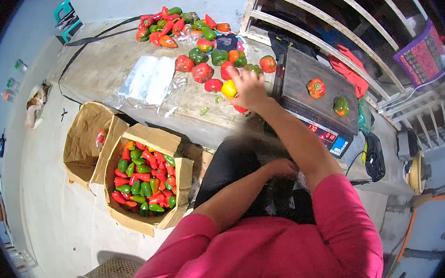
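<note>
My right hand [251,88] reaches over a cluster of bell peppers on the concrete ledge, with its fingers apart. A yellow bell pepper [228,89] lies beside its fingertips, and a red bell pepper [213,85] sits just left of that. Around them are a large red bell pepper [202,72] and a green bell pepper [219,57]. Whether the fingers touch one of them is unclear. My left hand [283,168] is low over my lap, beneath my right forearm, near some clear plastic; its fingers are hidden.
A digital scale [305,132] with two bell peppers on its platform stands right of the cluster. A carton [115,220] full of red and green peppers and an emptier carton [84,142] stand left. White plastic bags [150,79] lie on the ledge. A plastic basket [108,276] stands lower left.
</note>
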Tool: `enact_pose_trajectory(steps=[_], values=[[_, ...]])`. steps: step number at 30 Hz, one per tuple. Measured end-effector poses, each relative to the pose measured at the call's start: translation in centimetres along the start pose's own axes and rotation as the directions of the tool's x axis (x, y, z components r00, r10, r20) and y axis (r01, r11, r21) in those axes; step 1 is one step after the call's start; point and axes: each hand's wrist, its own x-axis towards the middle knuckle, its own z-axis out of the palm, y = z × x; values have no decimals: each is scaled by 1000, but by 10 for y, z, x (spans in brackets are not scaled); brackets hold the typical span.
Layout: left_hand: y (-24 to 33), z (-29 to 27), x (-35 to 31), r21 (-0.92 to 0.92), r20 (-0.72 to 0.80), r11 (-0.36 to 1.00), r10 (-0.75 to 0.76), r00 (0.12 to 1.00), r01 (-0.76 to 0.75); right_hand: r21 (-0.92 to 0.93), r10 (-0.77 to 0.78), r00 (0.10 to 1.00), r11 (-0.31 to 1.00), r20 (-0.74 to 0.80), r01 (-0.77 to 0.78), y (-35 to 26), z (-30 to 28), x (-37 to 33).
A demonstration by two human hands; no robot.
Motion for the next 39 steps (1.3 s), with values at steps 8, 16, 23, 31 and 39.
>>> enact_pose_trajectory(steps=[8,16,23,31,39], values=[[25,0,-6,260,5,965,45,999,-44,-228,135,920,972,369,-51,29,-20,-22],[-42,25,33,237,26,961,137,990,-139,31,18,994,999,104,-22,5,-13,0],[-13,28,27,-2,-62,959,283,957,-283,169,-86,994,981,-64,96,-52,28,55],[-8,20,19,10,25,986,164,986,-164,121,4,1000,993,-8,-3,-63,44,94],[83,-10,-31,361,166,922,-208,964,137,212,159,905,974,-395,-78,66,-94,21]])
